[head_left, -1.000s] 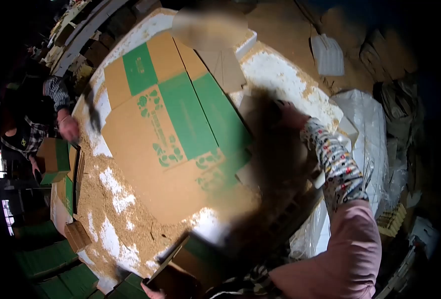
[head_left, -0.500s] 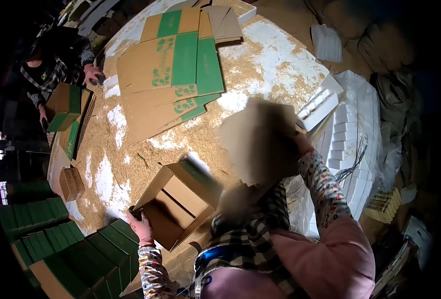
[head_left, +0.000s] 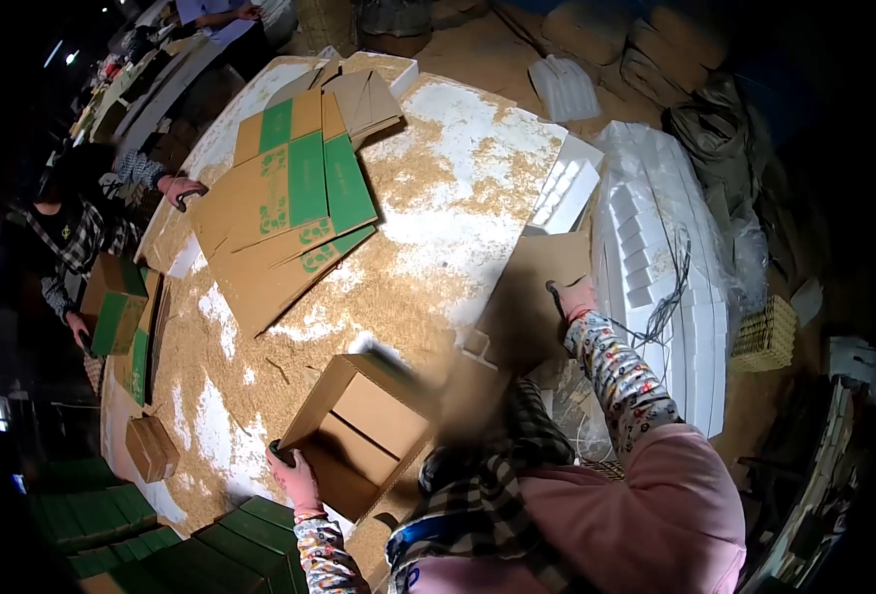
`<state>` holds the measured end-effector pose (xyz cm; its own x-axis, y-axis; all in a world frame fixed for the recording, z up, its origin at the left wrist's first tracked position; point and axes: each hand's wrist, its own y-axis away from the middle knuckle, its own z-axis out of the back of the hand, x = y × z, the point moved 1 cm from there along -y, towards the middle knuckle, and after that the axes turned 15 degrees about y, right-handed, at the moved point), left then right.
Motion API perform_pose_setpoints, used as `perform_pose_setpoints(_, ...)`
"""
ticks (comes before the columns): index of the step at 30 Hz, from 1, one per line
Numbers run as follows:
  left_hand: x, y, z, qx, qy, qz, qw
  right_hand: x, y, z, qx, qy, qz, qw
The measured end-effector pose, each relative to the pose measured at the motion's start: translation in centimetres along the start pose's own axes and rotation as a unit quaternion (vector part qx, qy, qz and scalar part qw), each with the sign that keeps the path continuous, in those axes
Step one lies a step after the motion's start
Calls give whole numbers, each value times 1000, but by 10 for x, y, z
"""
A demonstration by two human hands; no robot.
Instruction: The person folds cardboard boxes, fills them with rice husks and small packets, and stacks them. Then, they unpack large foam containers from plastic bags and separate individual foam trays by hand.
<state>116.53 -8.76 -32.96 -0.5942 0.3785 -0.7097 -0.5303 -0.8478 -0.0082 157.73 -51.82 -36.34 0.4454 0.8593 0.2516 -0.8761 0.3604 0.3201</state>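
My left hand (head_left: 297,481), in a pink glove with dark fingertips, closes over the left wall of an open cardboard box (head_left: 384,408). The box stands tilted with its mouth up, and two inner flaps with a dark gap between them show at its bottom. Its right side is blurred. On my right, my right hand (head_left: 575,297) grips the edge of a brown cardboard sheet (head_left: 537,282) at the table's right edge. The sheet's lower part runs into a blurred brown shape (head_left: 473,396) close to my body.
Flattened green-and-brown cartons (head_left: 290,198) lie stacked on the sawdust-strewn table (head_left: 438,139). At the left, a co-worker (head_left: 87,228) holds a carton (head_left: 116,302). Green boxes (head_left: 250,544) stand lower left; a small brown box (head_left: 151,447) sits nearby. Plastic-wrapped white trays (head_left: 656,247) stand right.
The camera view has shifted. My right hand and the cardboard sheet have gone lower beside the table's right edge. My left hand stays on the box. The co-worker's hand has moved onto the flattened cartons.
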Motion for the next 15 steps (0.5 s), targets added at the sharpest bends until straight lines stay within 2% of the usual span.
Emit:
perform_pose_setpoints(2,-2,1,-1,5,22,3,1000,-60,-82,-85,109,-17,115,987)
perform_pose_setpoints(3,19,-1,-4,-24,-26,-15,999,-90,-122,-127,164,-33,168,971)
perform_pose_setpoints(5,12,-2,-4,-21,-69,75,995,-68,-97,-95,166,53,222,959)
perform_pose_setpoints(6,43,0,-10,-56,-94,27,994,-61,-88,-85,168,88,253,949)
perform_pose_setpoints(7,18,1,-6,-21,-18,39,999,-56,-82,-76,180,125,287,932)
perform_pose_setpoints(9,-6,3,-10,-55,-12,63,996,-54,-75,-56,241,219,353,877)
perform_pose_setpoints(11,-54,-3,-10,-23,-39,138,989,-37,-85,-29,341,331,418,774)
perform_pose_setpoints(12,-57,-2,-14,-53,-42,106,992,-17,-95,-15,396,386,448,702)
perform_pose_setpoints(13,-29,1,-16,-95,-1,103,990,15,-109,-4,433,416,480,640)
perform_pose_setpoints(14,-27,2,-13,-68,-49,91,992,58,-127,4,427,391,518,629)
perform_pose_setpoints(15,-14,4,-10,-55,-116,43,991,109,-147,8,402,321,549,659)
